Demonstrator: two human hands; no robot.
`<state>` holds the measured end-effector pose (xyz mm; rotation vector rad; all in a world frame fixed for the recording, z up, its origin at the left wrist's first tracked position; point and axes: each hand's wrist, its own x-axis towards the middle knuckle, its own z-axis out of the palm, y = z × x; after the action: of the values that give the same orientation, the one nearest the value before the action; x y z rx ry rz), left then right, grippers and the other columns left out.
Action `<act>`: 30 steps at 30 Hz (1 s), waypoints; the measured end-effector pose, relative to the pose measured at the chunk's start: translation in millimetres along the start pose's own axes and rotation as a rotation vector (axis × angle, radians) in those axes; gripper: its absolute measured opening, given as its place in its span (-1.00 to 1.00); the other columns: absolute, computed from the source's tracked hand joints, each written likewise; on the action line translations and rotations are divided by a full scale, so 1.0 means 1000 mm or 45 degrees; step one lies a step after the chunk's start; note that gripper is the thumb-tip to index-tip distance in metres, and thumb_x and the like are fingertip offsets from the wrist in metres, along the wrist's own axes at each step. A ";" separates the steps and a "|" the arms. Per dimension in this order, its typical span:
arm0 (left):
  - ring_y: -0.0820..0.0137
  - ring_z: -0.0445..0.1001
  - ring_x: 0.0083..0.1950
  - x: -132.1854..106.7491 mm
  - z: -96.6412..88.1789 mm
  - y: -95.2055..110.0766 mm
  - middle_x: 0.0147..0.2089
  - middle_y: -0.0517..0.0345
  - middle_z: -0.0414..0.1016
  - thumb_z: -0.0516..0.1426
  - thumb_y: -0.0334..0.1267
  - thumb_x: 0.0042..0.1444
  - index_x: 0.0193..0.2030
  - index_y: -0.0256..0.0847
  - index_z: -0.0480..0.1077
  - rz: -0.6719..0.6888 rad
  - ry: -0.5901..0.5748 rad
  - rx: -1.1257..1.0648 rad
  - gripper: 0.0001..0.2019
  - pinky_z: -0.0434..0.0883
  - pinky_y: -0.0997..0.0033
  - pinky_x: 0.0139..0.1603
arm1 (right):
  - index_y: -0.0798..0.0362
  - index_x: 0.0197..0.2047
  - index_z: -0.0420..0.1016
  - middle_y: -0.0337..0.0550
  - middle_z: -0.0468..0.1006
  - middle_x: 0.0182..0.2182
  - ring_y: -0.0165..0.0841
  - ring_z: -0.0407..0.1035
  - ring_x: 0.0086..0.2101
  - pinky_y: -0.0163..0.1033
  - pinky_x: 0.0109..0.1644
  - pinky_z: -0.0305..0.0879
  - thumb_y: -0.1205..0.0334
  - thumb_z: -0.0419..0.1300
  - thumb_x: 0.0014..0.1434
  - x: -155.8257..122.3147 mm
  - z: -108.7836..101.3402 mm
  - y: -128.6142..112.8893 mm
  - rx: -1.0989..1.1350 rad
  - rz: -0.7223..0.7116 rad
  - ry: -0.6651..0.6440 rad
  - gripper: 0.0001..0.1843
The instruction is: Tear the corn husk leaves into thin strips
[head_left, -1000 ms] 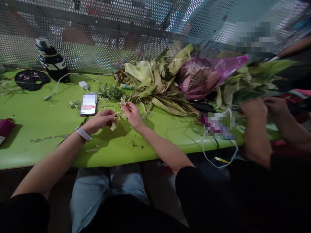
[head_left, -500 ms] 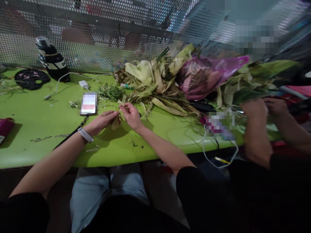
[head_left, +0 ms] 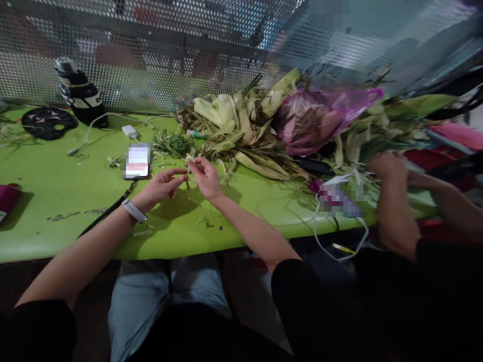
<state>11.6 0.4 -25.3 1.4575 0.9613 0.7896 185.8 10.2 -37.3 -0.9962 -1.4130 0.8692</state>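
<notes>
My right hand [head_left: 206,180] is closed in a pinch on a thin pale strip of corn husk [head_left: 188,170]. Close beside it, my left hand [head_left: 163,186] has its fingers stretched and apart, their tips at or near the strip; whether they touch it I cannot tell. Just beyond both hands lies a small heap of green shreds [head_left: 171,143]. A large pile of dry corn husks [head_left: 245,120] spreads behind and to the right. Fine scraps [head_left: 205,221] lie on the green tabletop [head_left: 94,196] near my wrists.
A phone [head_left: 137,162] with a strap lies left of my hands. Farther left are a white cable, a black bottle [head_left: 85,95] and a black mask-like piece [head_left: 49,123]. A purple plastic bag [head_left: 305,120] rests on the husks. Another person's hands [head_left: 388,166] work at the right.
The wider husk piece that hung between my hands no longer shows there. My left fingers have spread and moved slightly up. The other person's hands have shifted a little left.
</notes>
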 end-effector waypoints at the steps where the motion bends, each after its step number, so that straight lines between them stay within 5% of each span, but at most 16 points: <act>1: 0.51 0.23 -0.56 0.000 0.000 0.001 -0.53 0.28 0.31 0.24 0.00 0.15 -0.01 -0.11 0.51 0.007 -0.018 0.015 -0.67 0.22 0.46 -0.53 | -0.01 -0.31 0.39 -0.32 0.29 -0.49 -0.46 0.12 -0.49 -0.33 -0.43 0.04 -0.24 0.20 0.14 0.001 0.000 0.001 -0.006 0.006 0.036 -0.57; 5: 0.52 0.19 -0.61 -0.002 0.002 0.005 -0.59 0.30 0.29 0.23 -0.06 0.16 -0.09 -0.12 0.53 -0.044 -0.076 0.013 -0.75 0.19 0.47 -0.57 | -0.01 -0.32 0.38 -0.32 0.25 -0.51 -0.46 0.13 -0.48 -0.33 -0.43 0.04 -0.26 0.20 0.12 0.003 0.002 0.005 0.004 0.018 0.078 -0.55; 10: 0.46 0.52 -0.38 0.000 0.003 -0.001 -0.36 0.16 0.55 0.23 -0.13 0.17 -0.18 -0.19 0.41 -0.065 -0.078 -0.219 -0.80 0.44 0.41 -0.29 | -0.02 -0.34 0.30 -0.36 0.22 -0.55 -0.48 0.12 -0.55 -0.34 -0.47 0.05 -0.32 0.11 0.17 0.002 -0.002 0.008 0.012 0.156 -0.127 -0.51; 14: 0.43 0.55 -0.28 0.002 0.002 -0.006 -0.28 0.10 0.58 0.25 -0.11 0.16 -0.19 -0.23 0.44 -0.036 -0.116 -0.214 -0.77 0.47 0.35 -0.16 | 0.02 -0.38 0.33 -0.32 0.29 -0.52 -0.48 0.18 -0.51 -0.34 -0.43 0.10 -0.26 0.09 0.21 0.001 -0.001 0.007 -0.063 0.108 -0.264 -0.52; 30: 0.54 0.37 -0.48 -0.001 -0.002 0.009 -0.46 0.20 0.47 0.31 -0.08 0.07 -0.26 -0.28 0.49 -0.007 -0.258 -0.103 -0.72 0.33 0.49 -0.40 | 0.02 -0.29 0.30 -0.36 0.28 -0.55 -0.51 0.13 -0.55 -0.34 -0.47 0.05 -0.16 0.13 0.22 -0.003 0.003 0.004 0.031 0.017 -0.259 -0.62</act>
<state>10.5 0.0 -16.1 1.4336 0.7713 0.6549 183.4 8.6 -42.0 -0.9200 -1.5641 1.0178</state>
